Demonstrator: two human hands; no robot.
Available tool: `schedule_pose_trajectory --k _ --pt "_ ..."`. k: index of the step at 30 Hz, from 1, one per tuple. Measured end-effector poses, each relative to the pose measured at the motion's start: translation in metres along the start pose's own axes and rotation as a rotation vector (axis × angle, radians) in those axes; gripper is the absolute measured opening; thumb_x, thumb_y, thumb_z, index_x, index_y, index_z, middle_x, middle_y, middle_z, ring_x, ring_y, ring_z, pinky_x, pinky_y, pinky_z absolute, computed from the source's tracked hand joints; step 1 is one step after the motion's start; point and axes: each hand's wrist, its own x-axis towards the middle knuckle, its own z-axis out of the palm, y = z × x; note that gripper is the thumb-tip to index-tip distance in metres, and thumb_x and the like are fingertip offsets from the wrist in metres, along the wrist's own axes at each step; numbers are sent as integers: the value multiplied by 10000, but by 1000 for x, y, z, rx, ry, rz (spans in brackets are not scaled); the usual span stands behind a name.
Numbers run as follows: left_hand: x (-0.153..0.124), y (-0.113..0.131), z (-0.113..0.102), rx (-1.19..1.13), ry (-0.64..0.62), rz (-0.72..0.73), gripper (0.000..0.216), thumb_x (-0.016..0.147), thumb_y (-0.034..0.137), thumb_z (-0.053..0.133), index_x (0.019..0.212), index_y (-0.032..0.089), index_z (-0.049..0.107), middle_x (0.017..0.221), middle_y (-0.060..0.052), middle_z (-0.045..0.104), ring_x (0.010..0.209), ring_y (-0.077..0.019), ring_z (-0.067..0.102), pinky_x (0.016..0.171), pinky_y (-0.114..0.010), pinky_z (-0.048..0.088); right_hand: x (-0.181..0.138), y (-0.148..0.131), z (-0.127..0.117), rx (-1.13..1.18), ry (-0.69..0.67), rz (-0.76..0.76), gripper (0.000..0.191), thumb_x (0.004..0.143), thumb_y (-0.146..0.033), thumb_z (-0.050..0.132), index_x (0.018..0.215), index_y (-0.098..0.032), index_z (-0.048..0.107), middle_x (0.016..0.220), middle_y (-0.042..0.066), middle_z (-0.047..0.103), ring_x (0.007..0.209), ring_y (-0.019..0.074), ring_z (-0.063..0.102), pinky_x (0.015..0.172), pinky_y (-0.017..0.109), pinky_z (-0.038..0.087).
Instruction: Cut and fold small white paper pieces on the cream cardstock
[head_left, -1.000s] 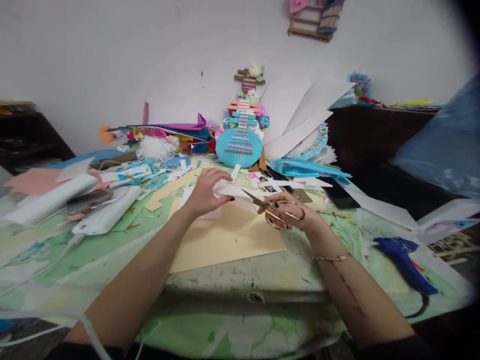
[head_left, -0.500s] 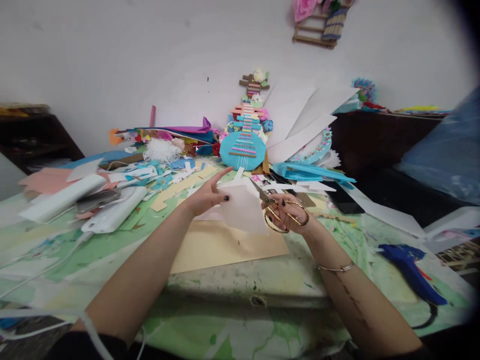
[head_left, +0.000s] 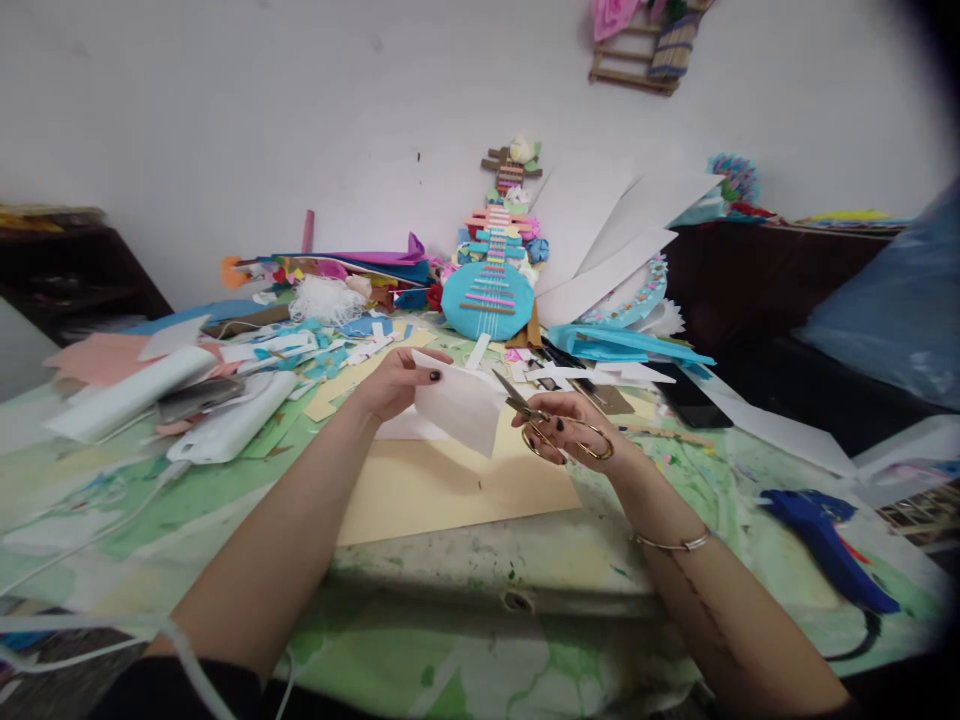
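My left hand (head_left: 396, 380) pinches a white sheet of paper (head_left: 457, 405) and holds it lifted above the table. My right hand (head_left: 570, 430) has its fingers through the loops of gold-handled scissors (head_left: 551, 428). The scissor blades point left and reach the paper's right edge. Under both hands lies a tan sheet of card (head_left: 450, 485) on the green, paint-stained table (head_left: 465, 600).
A blue paper guitar model (head_left: 489, 285) leans on the wall behind. Paper scraps, coloured sheets and a white roll (head_left: 124, 395) crowd the left side. A blue glue gun (head_left: 825, 545) lies at right, a black phone (head_left: 679, 385) beyond the scissors. White boards lean at the back right.
My left hand picked the white paper up off the table and now pinches it by its left edge. The scissors moved up to the paper's right edge.
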Motion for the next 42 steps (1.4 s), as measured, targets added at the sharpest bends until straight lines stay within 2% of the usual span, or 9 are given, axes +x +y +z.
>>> schedule_pose_trajectory --k 4,9,12,16,19,23,29,35,42 --pt "-1 2 -2 70 -28 73 218 523 240 810 694 150 709 653 -28 647 590 -131 584 566 -262 438 1 -2 2 0 -46 -3 459 689 -445 704 993 -112 619 725 38 559 499 78 420 446 227 286" --pt "-1 2 -1 103 -150 73 147 585 250 787 636 153 689 661 -26 612 630 -132 561 572 -261 416 1 0 2 4 -85 -3 503 703 -489 683 1023 -110 601 735 42 556 524 96 463 461 233 317" --pt "-2 2 2 77 -169 95 115 584 199 777 639 156 686 767 -38 629 712 -141 572 613 -254 428 1 -1 4 12 -104 20 511 702 -490 688 1031 -110 593 740 46 559 550 112 497 476 238 348" --pt "-3 4 5 73 -187 63 147 611 221 757 701 147 667 911 -101 668 822 -209 611 678 -305 466 0 -4 6 20 -89 64 488 717 -486 684 1012 -108 593 739 49 566 547 114 517 492 248 386" --pt "-4 4 8 67 -150 47 182 626 236 745 742 149 635 793 -72 677 709 -176 619 634 -280 461 0 -3 6 27 -93 96 513 738 -533 649 1016 -106 588 752 62 578 548 125 540 492 262 419" --pt "-6 4 15 77 -78 79 201 640 227 730 770 154 595 622 21 595 545 -92 546 525 -201 391 0 1 5 29 -106 82 574 739 -593 614 1039 -105 573 771 72 584 564 143 568 506 280 445" --pt "-7 4 24 156 -72 98 230 662 205 685 865 158 589 708 18 587 578 -86 532 515 -181 375 1 -1 8 -2 -94 84 598 740 -622 591 1045 -109 567 773 67 580 596 153 583 543 297 465" --pt "-7 3 26 231 -57 132 198 659 166 600 855 149 616 725 10 569 585 -87 496 505 -177 357 2 -3 13 18 -82 84 636 730 -657 573 1065 -117 567 799 70 582 632 167 601 586 320 477" --pt "-9 0 38 128 -143 90 197 655 174 528 814 134 638 724 -11 571 575 -106 498 482 -199 362 3 4 14 54 -88 77 576 764 -636 549 1046 -133 550 779 72 609 644 188 627 576 329 495"
